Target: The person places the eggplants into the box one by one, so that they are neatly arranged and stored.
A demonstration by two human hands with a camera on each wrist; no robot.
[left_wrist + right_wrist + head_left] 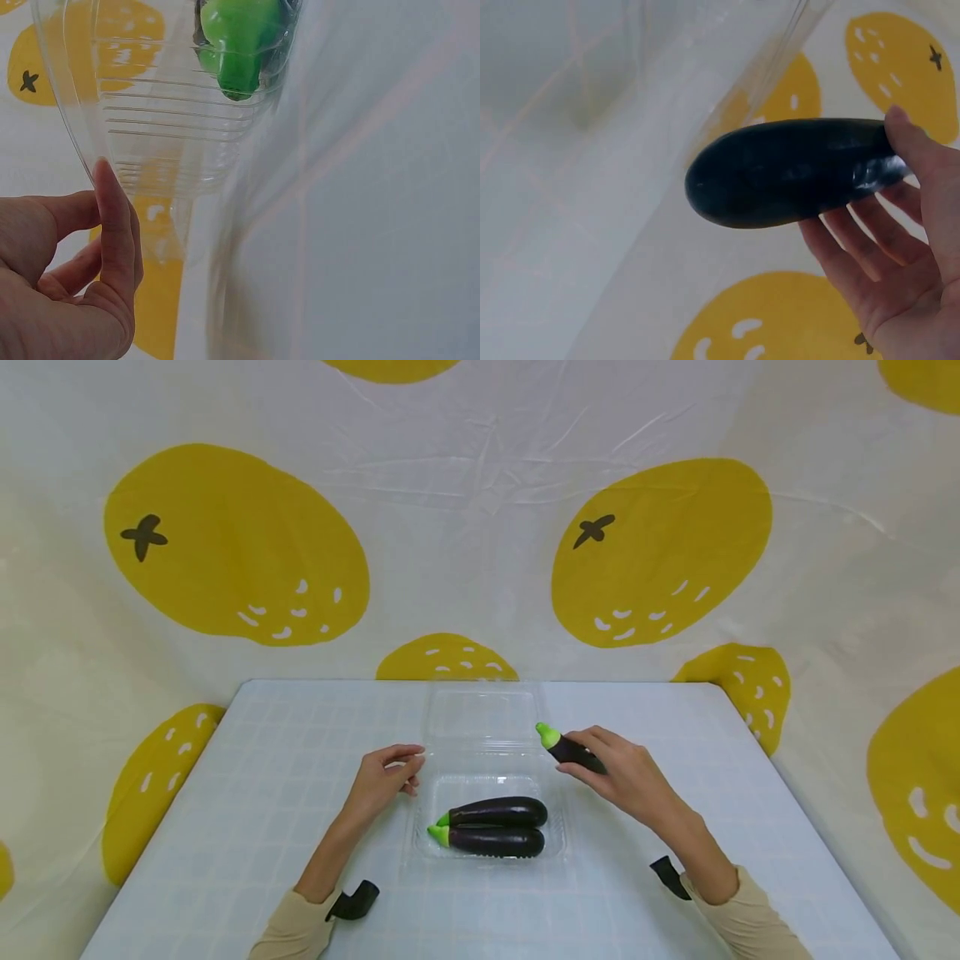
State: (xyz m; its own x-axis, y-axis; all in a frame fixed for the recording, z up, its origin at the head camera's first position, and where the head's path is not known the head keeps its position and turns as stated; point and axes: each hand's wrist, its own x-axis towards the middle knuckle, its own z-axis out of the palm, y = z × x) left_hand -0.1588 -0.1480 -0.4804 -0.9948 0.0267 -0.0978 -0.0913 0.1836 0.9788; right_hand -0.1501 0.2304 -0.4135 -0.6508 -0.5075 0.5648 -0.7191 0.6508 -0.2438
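A clear plastic clamshell container [558,852] stands unfolded on the table, its lid [483,714] laid back toward the wall. Two dark purple eggplants, a rear one [498,812] and a front one [495,841], lie side by side in the base, green stem ends to the left. My left hand [382,781] pinches the container's left rim near the hinge; the left wrist view has the fingertips [106,176] right at that rim. Above the container's right side, my right hand [626,772] grips a third eggplant [780,176] between thumb and fingers, its green stem [548,735] pointing up and left.
A pale checked cloth covers the table [225,827]. Behind it hangs a white curtain [465,527] printed with large yellow fruit. Black straps, one at the left wrist [356,900] and one at the right [669,877], sit by the beige sleeves.
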